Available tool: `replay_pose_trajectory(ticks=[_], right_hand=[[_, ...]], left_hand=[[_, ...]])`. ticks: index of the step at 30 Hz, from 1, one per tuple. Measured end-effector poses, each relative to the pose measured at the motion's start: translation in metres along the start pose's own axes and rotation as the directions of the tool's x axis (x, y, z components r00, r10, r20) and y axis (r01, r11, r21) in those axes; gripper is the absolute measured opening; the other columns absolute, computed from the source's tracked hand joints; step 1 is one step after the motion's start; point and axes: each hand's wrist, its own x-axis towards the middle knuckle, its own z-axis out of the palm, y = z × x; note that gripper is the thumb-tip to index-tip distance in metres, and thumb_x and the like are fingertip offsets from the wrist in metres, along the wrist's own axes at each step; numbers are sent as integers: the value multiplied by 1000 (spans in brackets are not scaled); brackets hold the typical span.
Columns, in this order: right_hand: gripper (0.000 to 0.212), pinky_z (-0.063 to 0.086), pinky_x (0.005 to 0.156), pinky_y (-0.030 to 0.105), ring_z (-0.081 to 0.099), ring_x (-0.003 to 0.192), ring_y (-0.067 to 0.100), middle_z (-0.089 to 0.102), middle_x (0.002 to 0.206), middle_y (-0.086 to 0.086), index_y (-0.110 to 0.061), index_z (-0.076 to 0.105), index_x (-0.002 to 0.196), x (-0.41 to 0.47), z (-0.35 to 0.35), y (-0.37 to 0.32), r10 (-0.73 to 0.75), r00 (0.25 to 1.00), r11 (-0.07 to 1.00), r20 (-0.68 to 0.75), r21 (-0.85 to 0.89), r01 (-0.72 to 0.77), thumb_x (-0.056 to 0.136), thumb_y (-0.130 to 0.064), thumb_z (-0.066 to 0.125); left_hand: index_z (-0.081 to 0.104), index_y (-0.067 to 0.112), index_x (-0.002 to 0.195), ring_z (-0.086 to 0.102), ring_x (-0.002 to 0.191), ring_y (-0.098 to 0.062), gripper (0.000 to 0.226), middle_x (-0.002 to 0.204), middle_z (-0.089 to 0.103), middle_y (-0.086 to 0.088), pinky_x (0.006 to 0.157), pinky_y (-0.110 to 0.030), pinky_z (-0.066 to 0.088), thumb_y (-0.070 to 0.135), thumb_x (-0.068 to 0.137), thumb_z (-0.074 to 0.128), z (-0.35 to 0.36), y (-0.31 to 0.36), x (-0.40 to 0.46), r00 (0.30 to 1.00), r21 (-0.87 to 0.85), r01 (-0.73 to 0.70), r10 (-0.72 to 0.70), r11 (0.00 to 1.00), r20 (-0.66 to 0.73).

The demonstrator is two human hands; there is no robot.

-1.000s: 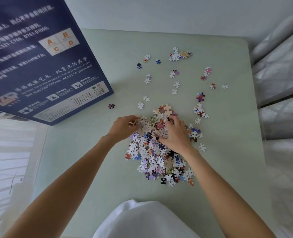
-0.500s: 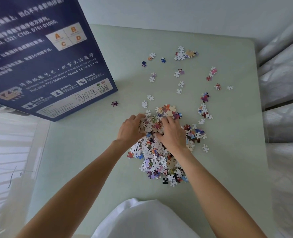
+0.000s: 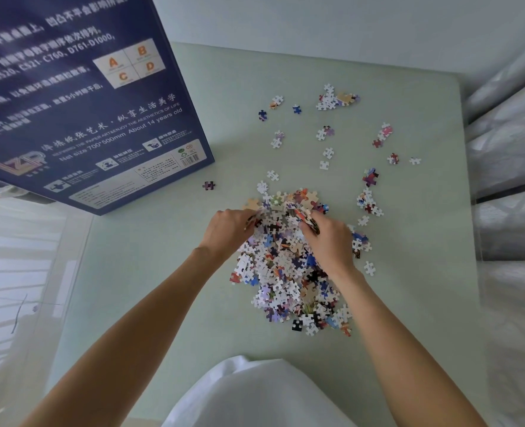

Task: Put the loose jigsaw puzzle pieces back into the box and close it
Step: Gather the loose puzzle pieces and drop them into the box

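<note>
A heap of loose jigsaw pieces (image 3: 286, 272) lies in the middle of the pale green table (image 3: 150, 272). My left hand (image 3: 229, 231) curls its fingers into the heap's far left side, around some pieces. My right hand (image 3: 329, 241) grips a bunch of pieces at the heap's far right side. Both hands cup the top of the heap between them. More scattered pieces (image 3: 329, 100) lie farther back and to the right. The dark blue puzzle box (image 3: 79, 97) stands at the back left, its printed side facing me; its opening is hidden.
A single purple piece (image 3: 209, 185) lies just in front of the box. White bedding or cushions (image 3: 510, 167) run along the table's right edge. A white rail and slats (image 3: 15, 272) sit left of the table. My white garment (image 3: 255, 396) is at the bottom.
Both hands have drawn closer together on the far part of the heap and curled around pieces. The view has shifted slightly downward.
</note>
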Motion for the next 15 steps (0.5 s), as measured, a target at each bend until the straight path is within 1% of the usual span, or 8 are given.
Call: replay_pose_trajectory(ticks=[2, 4, 7, 8, 11, 13, 14, 15], right_hand=[[20, 23, 40, 15, 32, 39, -3, 58, 59, -1, -6, 64, 87, -3, -10, -1, -12, 1000, 999, -16, 46, 13, 89, -26, 62], [21, 27, 39, 15, 33, 38, -4, 64, 63, 2, -5, 66, 94, -7, -20, -4, -44, 999, 997, -25, 64, 46, 88, -25, 63], [24, 31, 39, 14, 35, 35, -2, 68, 70, 0, -7, 67, 102, -17, -34, -10, -50, 999, 996, 3, 72, 50, 89, -25, 62], [23, 29, 38, 11, 35, 32, 1, 67, 68, -3, -7, 67, 103, -20, -37, -10, -45, 999, 996, 11, 83, 44, 89, -25, 62], [20, 31, 36, 15, 42, 34, 5, 55, 54, -14, -10, 68, 99, -31, -51, -19, -16, 999, 982, 29, 190, 11, 88, -26, 63], [18, 27, 35, 14, 42, 34, 3, 52, 50, -14, -12, 67, 95, -35, -63, -27, -4, 999, 958, 41, 288, -8, 87, -27, 63], [19, 26, 36, 13, 41, 34, 4, 54, 50, -12, -16, 67, 95, -36, -70, -31, -15, 999, 946, 42, 324, 1, 85, -32, 62], [25, 30, 36, 19, 43, 36, 4, 58, 53, -9, -18, 67, 97, -37, -78, -39, -40, 999, 936, 32, 352, 26, 83, -38, 60]], left_hand=[[68, 9, 103, 66, 65, -22, 21, 80, 72, -6, 71, -31, 53, 20, 95, 52, -7, -2, -1, 999, -47, 23, -24, 999, -23], [68, 10, 97, 63, 62, -22, 18, 76, 71, -7, 63, -24, 45, 19, 93, 54, -14, -3, -4, 998, -96, 54, -57, 994, -30], [68, 8, 88, 59, 58, -22, 15, 68, 68, -4, 55, -20, 34, 18, 91, 58, -27, 0, -16, 995, -158, 39, -53, 987, -81], [69, 8, 88, 59, 58, -22, 14, 68, 68, -4, 55, -21, 34, 18, 90, 59, -32, 2, -21, 994, -180, 20, -39, 984, -103], [71, 12, 95, 62, 58, -22, 14, 71, 70, 0, 57, -23, 39, 21, 88, 63, -55, 10, -41, 980, -224, -70, 25, 972, -198], [72, 15, 101, 64, 58, -20, 17, 73, 71, 1, 55, -22, 43, 21, 86, 65, -78, 16, -54, 955, -219, -150, 83, 964, -286], [72, 15, 102, 64, 58, -18, 18, 73, 72, 1, 54, -21, 43, 20, 85, 66, -92, 19, -59, 936, -209, -193, 116, 959, -332], [71, 15, 103, 65, 59, -15, 20, 75, 72, 2, 55, -20, 45, 21, 85, 66, -109, 21, -66, 912, -194, -237, 149, 952, -381]])
